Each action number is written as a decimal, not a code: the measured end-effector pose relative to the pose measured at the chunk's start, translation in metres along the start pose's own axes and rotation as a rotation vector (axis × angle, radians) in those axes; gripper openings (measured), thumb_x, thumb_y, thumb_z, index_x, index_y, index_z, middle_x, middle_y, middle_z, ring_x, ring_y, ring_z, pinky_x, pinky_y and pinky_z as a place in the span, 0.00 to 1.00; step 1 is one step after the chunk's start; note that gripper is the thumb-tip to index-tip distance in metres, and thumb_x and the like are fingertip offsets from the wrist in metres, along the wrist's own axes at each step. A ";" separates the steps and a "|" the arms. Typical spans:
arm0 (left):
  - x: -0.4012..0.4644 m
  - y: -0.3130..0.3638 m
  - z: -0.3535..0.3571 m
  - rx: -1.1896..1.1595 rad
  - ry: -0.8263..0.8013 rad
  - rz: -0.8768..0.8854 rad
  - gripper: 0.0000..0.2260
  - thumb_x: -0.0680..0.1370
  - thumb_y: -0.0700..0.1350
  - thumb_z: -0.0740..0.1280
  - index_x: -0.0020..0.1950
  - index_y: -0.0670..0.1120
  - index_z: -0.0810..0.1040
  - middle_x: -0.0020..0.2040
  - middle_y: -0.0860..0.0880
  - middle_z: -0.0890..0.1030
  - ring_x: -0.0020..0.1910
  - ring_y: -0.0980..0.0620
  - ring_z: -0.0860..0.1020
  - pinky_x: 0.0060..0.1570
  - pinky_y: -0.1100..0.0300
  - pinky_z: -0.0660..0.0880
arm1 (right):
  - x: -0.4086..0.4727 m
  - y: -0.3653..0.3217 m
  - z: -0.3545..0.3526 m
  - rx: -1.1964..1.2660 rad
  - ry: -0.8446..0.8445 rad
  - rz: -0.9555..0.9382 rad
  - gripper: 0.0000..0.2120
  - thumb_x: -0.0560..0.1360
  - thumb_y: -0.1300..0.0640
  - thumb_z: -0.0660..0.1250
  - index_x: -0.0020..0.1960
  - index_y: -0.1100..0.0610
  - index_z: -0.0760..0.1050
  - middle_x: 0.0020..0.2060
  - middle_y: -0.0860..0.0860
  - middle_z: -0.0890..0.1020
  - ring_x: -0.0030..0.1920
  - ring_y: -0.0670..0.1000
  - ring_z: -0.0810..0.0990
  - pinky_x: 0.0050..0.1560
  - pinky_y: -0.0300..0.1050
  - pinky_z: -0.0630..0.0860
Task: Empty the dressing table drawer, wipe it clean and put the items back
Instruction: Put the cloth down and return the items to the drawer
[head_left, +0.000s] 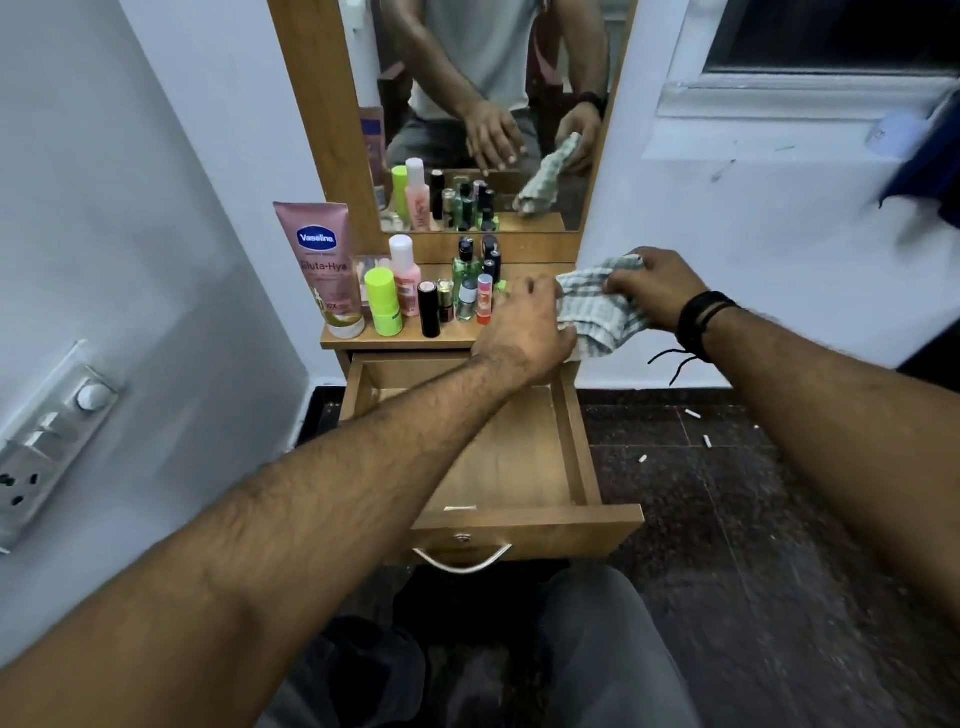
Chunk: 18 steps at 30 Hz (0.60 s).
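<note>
The wooden drawer of the dressing table is pulled out and its inside looks bare. A checked cloth hangs over the tabletop's right end. My right hand grips the cloth's upper end. My left hand reaches over the drawer's back and touches the cloth's left side; its fingers are blurred. On the tabletop stand a pink Vaseline tube, a lime-green stick, a pink bottle, a black lipstick, a green bottle and several small bottles.
A mirror rises behind the tabletop. White walls stand on both sides, with a switch and socket panel at the left. The dark floor at the right carries small white scraps. My knees are below the drawer's handle.
</note>
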<state>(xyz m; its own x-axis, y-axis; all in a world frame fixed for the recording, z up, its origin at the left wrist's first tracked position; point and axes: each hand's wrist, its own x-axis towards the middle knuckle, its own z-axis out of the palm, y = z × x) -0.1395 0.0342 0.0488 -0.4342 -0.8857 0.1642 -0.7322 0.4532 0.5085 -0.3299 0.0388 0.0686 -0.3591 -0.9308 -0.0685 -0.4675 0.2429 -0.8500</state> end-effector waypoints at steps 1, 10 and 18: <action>0.004 0.001 0.003 0.005 -0.004 0.003 0.25 0.77 0.51 0.70 0.72 0.47 0.68 0.69 0.46 0.70 0.64 0.47 0.71 0.63 0.50 0.74 | 0.009 -0.002 0.000 -0.044 0.030 -0.011 0.07 0.71 0.57 0.70 0.48 0.59 0.79 0.44 0.59 0.84 0.46 0.60 0.83 0.48 0.54 0.82; 0.021 -0.011 0.014 0.127 -0.036 0.082 0.18 0.78 0.48 0.67 0.67 0.48 0.71 0.65 0.46 0.71 0.62 0.44 0.71 0.58 0.48 0.75 | 0.081 -0.017 0.012 0.134 -0.095 0.139 0.11 0.72 0.53 0.70 0.54 0.46 0.78 0.46 0.51 0.83 0.47 0.55 0.82 0.41 0.48 0.80; 0.037 0.000 0.034 0.337 -0.286 -0.025 0.23 0.78 0.50 0.68 0.71 0.46 0.69 0.67 0.46 0.69 0.66 0.41 0.68 0.60 0.36 0.73 | 0.092 0.048 0.029 -0.285 0.101 0.009 0.27 0.75 0.45 0.71 0.70 0.54 0.69 0.67 0.59 0.72 0.63 0.58 0.76 0.56 0.45 0.71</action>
<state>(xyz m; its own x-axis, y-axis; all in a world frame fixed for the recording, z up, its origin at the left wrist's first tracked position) -0.1730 0.0048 0.0260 -0.5076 -0.8546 -0.1094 -0.8537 0.4818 0.1977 -0.3620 -0.0433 0.0058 -0.4361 -0.8998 -0.0107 -0.6666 0.3310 -0.6679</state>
